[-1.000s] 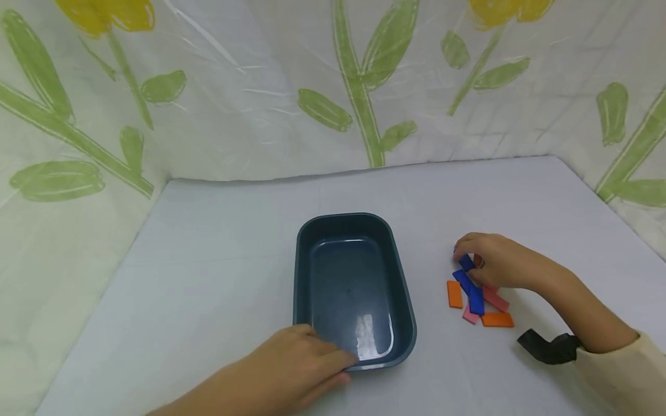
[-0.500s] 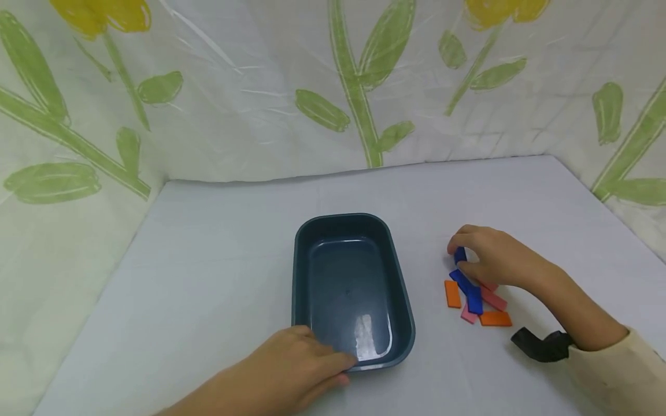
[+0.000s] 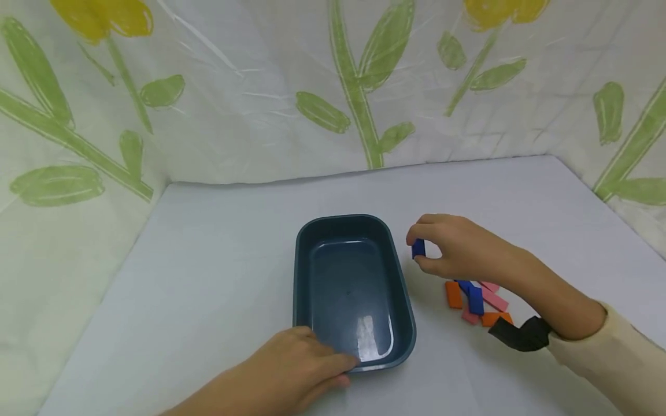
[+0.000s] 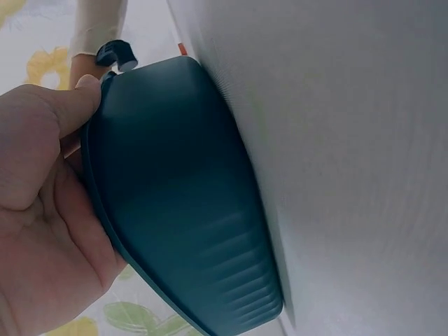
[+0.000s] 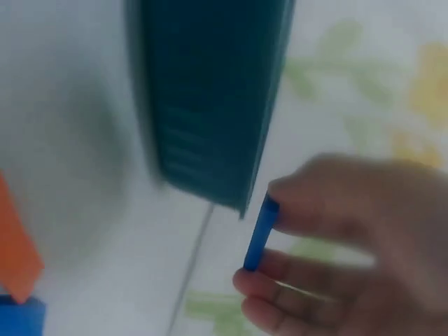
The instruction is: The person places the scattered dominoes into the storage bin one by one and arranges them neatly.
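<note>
A dark teal rectangular tray sits on the white table, nothing inside it. My left hand grips its near left corner, thumb on the rim. My right hand is lifted just right of the tray's far right corner and pinches a small blue flat block between thumb and fingers; the right wrist view shows that blue block edge-on beside the tray wall. A small pile of orange, pink and blue blocks lies on the table under my right forearm.
A plastic sheet printed with green leaves and yellow flowers walls in the table at the back and both sides. A black wrist strap hangs from my right forearm over the table.
My right hand has lifted a blue block off the pile and carried it left toward the tray. The left hand and the tray have not moved.
</note>
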`<act>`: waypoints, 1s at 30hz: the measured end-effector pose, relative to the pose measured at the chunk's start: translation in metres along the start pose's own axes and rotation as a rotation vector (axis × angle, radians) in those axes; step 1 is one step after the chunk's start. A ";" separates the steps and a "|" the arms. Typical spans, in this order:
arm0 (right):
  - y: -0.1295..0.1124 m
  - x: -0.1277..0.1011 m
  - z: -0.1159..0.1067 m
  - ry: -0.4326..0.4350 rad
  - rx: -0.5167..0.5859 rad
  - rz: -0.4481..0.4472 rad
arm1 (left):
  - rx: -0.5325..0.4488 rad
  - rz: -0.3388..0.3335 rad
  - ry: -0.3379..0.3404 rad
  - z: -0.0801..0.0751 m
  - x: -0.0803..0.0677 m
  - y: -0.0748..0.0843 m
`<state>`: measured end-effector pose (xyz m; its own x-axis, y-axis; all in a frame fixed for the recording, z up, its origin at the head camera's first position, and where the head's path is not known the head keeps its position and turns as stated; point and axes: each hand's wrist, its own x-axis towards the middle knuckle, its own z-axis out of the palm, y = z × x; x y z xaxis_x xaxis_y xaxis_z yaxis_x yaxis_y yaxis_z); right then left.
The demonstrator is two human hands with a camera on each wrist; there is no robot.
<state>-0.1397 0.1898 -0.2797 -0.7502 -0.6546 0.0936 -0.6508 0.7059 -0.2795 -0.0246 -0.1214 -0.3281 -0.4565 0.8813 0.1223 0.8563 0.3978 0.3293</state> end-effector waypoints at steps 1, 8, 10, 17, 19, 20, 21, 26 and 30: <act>-0.003 0.003 0.000 0.005 -0.004 -0.013 | -0.006 -0.006 -0.007 0.000 0.000 0.000; -0.020 0.025 0.001 0.008 -0.048 -0.146 | 0.007 -0.001 0.007 -0.001 -0.001 0.000; -0.024 0.032 0.003 -0.012 -0.067 -0.186 | 0.006 0.005 0.017 -0.001 -0.001 0.000; -0.037 0.054 0.007 -0.093 -0.084 -0.228 | 0.028 0.027 0.029 0.000 0.001 0.000; -0.039 0.059 0.009 -0.114 -0.093 -0.230 | 0.037 0.031 0.031 0.001 0.001 0.000; -0.040 0.061 0.011 -0.123 -0.096 -0.232 | 0.038 0.032 0.029 0.001 0.001 0.000; -0.041 0.063 0.013 -0.133 -0.101 -0.233 | 0.039 0.033 0.028 0.001 0.001 0.000; -0.044 0.074 0.020 -0.166 -0.133 -0.243 | 0.038 0.028 0.011 0.001 0.001 0.000; -0.048 0.087 0.022 -0.193 -0.156 -0.252 | 0.043 0.026 0.012 0.001 0.000 0.000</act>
<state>-0.1712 0.0935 -0.2792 -0.5379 -0.8418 -0.0453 -0.8337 0.5391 -0.1199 -0.0249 -0.1210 -0.3292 -0.4367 0.8884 0.1417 0.8773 0.3856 0.2858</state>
